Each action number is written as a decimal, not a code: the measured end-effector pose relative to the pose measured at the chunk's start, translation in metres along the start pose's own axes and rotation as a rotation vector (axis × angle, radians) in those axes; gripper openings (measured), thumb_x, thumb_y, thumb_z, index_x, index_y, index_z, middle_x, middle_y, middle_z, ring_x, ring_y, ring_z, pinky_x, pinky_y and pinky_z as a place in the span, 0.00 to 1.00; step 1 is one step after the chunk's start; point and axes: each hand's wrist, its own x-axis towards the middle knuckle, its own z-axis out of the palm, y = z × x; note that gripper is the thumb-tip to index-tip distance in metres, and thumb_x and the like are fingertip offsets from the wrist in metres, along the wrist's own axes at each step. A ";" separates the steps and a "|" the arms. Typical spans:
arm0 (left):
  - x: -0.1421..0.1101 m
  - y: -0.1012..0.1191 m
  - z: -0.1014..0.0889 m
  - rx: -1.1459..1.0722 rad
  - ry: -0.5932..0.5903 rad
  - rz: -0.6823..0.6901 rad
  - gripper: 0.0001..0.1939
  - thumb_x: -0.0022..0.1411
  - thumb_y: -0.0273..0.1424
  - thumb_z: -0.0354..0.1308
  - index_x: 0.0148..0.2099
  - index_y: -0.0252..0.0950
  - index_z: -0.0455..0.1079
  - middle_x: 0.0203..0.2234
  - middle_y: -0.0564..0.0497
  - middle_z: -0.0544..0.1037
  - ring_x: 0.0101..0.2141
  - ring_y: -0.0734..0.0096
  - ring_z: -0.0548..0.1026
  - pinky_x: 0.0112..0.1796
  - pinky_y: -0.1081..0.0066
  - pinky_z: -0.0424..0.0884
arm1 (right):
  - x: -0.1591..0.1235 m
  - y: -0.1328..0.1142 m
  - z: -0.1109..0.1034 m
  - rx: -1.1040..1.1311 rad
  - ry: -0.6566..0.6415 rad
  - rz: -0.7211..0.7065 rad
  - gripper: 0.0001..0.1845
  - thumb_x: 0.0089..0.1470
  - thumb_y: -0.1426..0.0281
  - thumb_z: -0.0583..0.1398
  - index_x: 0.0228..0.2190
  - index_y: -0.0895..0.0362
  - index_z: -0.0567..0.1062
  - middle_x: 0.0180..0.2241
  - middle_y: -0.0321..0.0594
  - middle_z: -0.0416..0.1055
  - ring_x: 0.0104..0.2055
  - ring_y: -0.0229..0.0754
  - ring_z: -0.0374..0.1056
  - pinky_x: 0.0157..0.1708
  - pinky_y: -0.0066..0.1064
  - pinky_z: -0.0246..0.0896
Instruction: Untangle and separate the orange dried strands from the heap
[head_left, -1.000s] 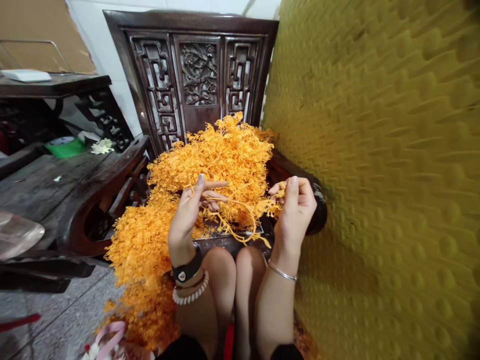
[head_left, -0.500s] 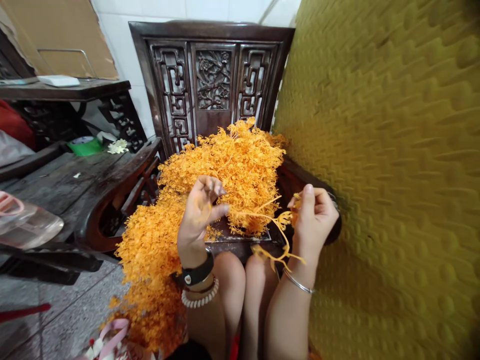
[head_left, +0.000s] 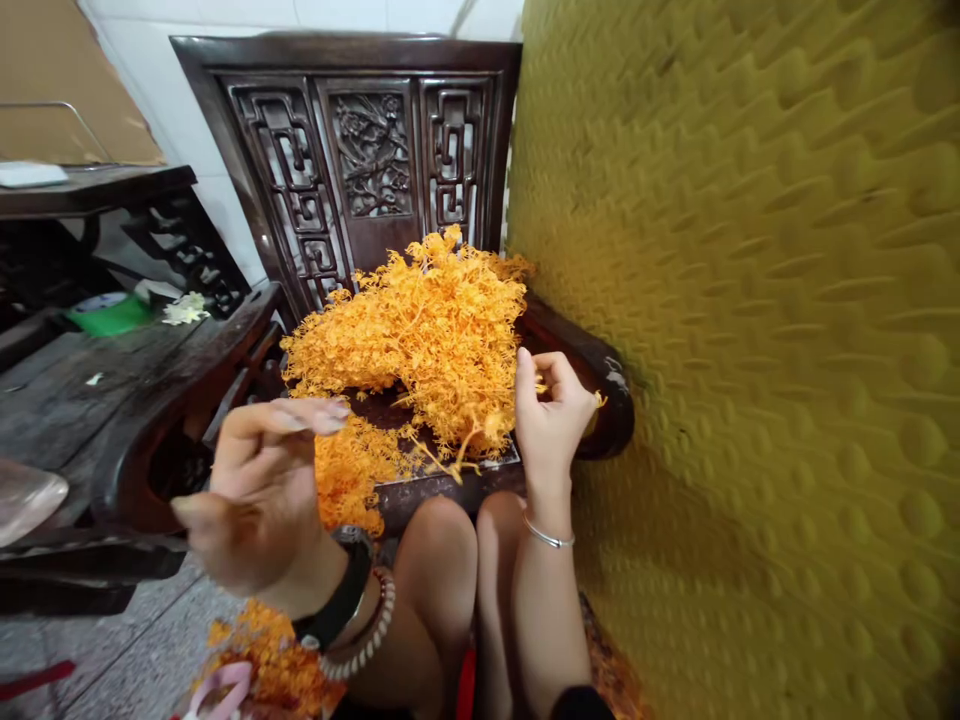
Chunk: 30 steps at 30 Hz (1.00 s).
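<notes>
A heap of orange plastic sprigs [head_left: 420, 325] lies on the seat of a dark carved wooden chair [head_left: 352, 130] and spills over its front left edge. My right hand [head_left: 551, 410] is closed on a small orange sprig at the right side of the heap, beside the chair's armrest [head_left: 600, 385]. My left hand [head_left: 262, 490] is raised off to the left, away from the heap, blurred by motion, with the fingers apart and nothing visible in it. My bare knees [head_left: 465, 540] are just in front of the seat.
A yellow-green embossed panel [head_left: 750, 350] fills the right side. A dark wooden table [head_left: 82, 370] with a green roll [head_left: 109, 312] and a white flower stands at left. More orange sprigs [head_left: 262, 660] and a pink piece lie on the grey floor.
My left hand has let go of the sprigs and swung down and left, toward me. My right hand stays by the armrest, and the long strand it held no longer hangs from it.
</notes>
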 end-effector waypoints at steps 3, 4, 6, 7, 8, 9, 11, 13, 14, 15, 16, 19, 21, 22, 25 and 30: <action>0.000 -0.002 0.024 0.320 -0.215 -0.158 0.16 0.60 0.37 0.55 0.49 0.36 0.70 0.45 0.47 0.74 0.50 0.63 0.69 0.55 0.63 0.62 | -0.001 -0.003 0.000 0.089 -0.028 -0.013 0.15 0.55 0.62 0.56 0.21 0.58 0.65 0.19 0.29 0.57 0.21 0.30 0.52 0.24 0.25 0.48; 0.001 -0.009 0.033 0.404 -0.355 -0.222 0.21 0.57 0.36 0.59 0.52 0.38 0.67 0.51 0.46 0.70 0.54 0.61 0.65 0.58 0.62 0.57 | -0.001 -0.004 0.000 0.130 -0.031 -0.014 0.15 0.55 0.62 0.56 0.21 0.58 0.65 0.19 0.29 0.57 0.21 0.30 0.52 0.23 0.25 0.48; 0.002 -0.032 0.050 0.417 -0.591 -0.354 0.36 0.51 0.36 0.65 0.60 0.41 0.57 0.58 0.46 0.62 0.59 0.59 0.59 0.60 0.60 0.53 | -0.002 -0.006 0.000 0.219 -0.034 -0.013 0.16 0.57 0.61 0.54 0.22 0.57 0.66 0.18 0.29 0.56 0.20 0.30 0.52 0.22 0.25 0.48; 0.003 -0.044 0.056 0.381 -0.685 -0.410 0.40 0.49 0.37 0.66 0.62 0.40 0.54 0.59 0.45 0.61 0.60 0.58 0.58 0.60 0.59 0.53 | -0.002 -0.006 0.000 0.267 -0.032 -0.009 0.17 0.58 0.60 0.52 0.22 0.57 0.66 0.18 0.29 0.56 0.19 0.30 0.52 0.21 0.25 0.48; 0.003 -0.056 0.061 0.350 -0.748 -0.475 0.42 0.48 0.39 0.66 0.62 0.39 0.53 0.59 0.44 0.61 0.59 0.57 0.58 0.59 0.59 0.54 | -0.002 -0.006 0.000 0.317 -0.029 -0.001 0.18 0.59 0.60 0.50 0.23 0.57 0.67 0.17 0.29 0.56 0.18 0.30 0.52 0.21 0.25 0.48; 0.003 -0.066 0.064 0.309 -0.785 -0.527 0.42 0.48 0.39 0.66 0.62 0.38 0.53 0.58 0.44 0.63 0.58 0.57 0.61 0.58 0.59 0.57 | -0.002 -0.006 0.000 0.368 -0.031 0.014 0.19 0.60 0.59 0.49 0.24 0.57 0.67 0.16 0.29 0.57 0.18 0.30 0.53 0.20 0.25 0.49; 0.003 -0.078 0.066 0.211 -0.813 -0.601 0.38 0.49 0.39 0.65 0.60 0.38 0.55 0.54 0.45 0.68 0.53 0.58 0.66 0.54 0.58 0.62 | -0.001 -0.006 -0.002 0.481 -0.031 0.043 0.21 0.60 0.57 0.46 0.26 0.56 0.68 0.16 0.30 0.58 0.17 0.32 0.55 0.19 0.26 0.50; 0.003 -0.082 0.065 0.104 -0.776 -0.635 0.32 0.52 0.38 0.63 0.58 0.39 0.59 0.49 0.47 0.71 0.49 0.61 0.70 0.51 0.61 0.65 | 0.001 -0.008 -0.005 0.602 -0.012 0.051 0.23 0.61 0.56 0.43 0.28 0.55 0.69 0.17 0.32 0.62 0.19 0.33 0.60 0.21 0.27 0.54; 0.003 -0.082 0.065 0.062 -0.739 -0.648 0.28 0.54 0.37 0.62 0.55 0.39 0.62 0.46 0.48 0.73 0.47 0.63 0.71 0.49 0.63 0.66 | 0.002 -0.010 -0.008 0.654 0.017 0.040 0.24 0.61 0.57 0.41 0.28 0.55 0.69 0.20 0.34 0.64 0.21 0.34 0.63 0.24 0.28 0.58; 0.003 -0.082 0.064 0.027 -0.683 -0.664 0.23 0.55 0.36 0.61 0.53 0.39 0.65 0.44 0.49 0.74 0.44 0.66 0.72 0.48 0.65 0.67 | 0.003 -0.012 -0.011 0.689 0.057 0.022 0.24 0.61 0.57 0.40 0.28 0.55 0.69 0.22 0.36 0.66 0.25 0.36 0.66 0.29 0.30 0.62; 0.003 -0.082 0.064 0.001 -0.609 -0.684 0.19 0.55 0.35 0.61 0.50 0.39 0.67 0.41 0.49 0.74 0.42 0.68 0.72 0.45 0.68 0.68 | 0.004 -0.015 -0.016 0.704 0.099 0.008 0.24 0.61 0.57 0.39 0.28 0.54 0.68 0.25 0.38 0.67 0.30 0.37 0.68 0.34 0.33 0.63; 0.004 -0.086 0.065 -0.067 -0.347 -0.725 0.15 0.54 0.33 0.62 0.45 0.38 0.68 0.36 0.51 0.75 0.34 0.73 0.73 0.37 0.73 0.69 | 0.006 -0.021 -0.032 0.709 0.081 0.020 0.25 0.60 0.56 0.38 0.23 0.53 0.65 0.22 0.37 0.65 0.27 0.38 0.67 0.31 0.34 0.64; 0.004 -0.090 0.066 -0.117 -0.197 -0.709 0.16 0.53 0.31 0.63 0.45 0.37 0.68 0.34 0.52 0.75 0.30 0.76 0.71 0.33 0.74 0.68 | 0.006 -0.022 -0.040 0.758 -0.098 0.077 0.29 0.59 0.53 0.37 0.17 0.53 0.62 0.14 0.34 0.59 0.17 0.36 0.59 0.21 0.31 0.58; 0.005 -0.091 0.066 -0.135 -0.158 -0.694 0.16 0.53 0.31 0.63 0.45 0.38 0.68 0.34 0.53 0.74 0.29 0.78 0.71 0.33 0.75 0.67 | 0.006 -0.021 -0.041 0.777 -0.200 0.109 0.30 0.58 0.52 0.38 0.16 0.53 0.62 0.13 0.34 0.57 0.15 0.35 0.57 0.19 0.31 0.56; 0.005 -0.091 0.067 -0.150 -0.158 -0.677 0.16 0.53 0.30 0.63 0.46 0.39 0.68 0.33 0.54 0.73 0.27 0.79 0.70 0.34 0.74 0.68 | 0.004 -0.016 -0.036 0.704 -0.310 0.203 0.26 0.59 0.54 0.46 0.21 0.56 0.71 0.19 0.36 0.66 0.23 0.36 0.64 0.27 0.31 0.60; 0.004 -0.090 0.065 -0.049 -0.219 -0.680 0.12 0.52 0.30 0.63 0.41 0.39 0.69 0.36 0.54 0.72 0.33 0.77 0.71 0.38 0.74 0.69 | 0.002 -0.008 -0.015 0.570 -0.177 0.262 0.13 0.54 0.60 0.57 0.39 0.53 0.72 0.41 0.37 0.71 0.44 0.36 0.67 0.47 0.31 0.59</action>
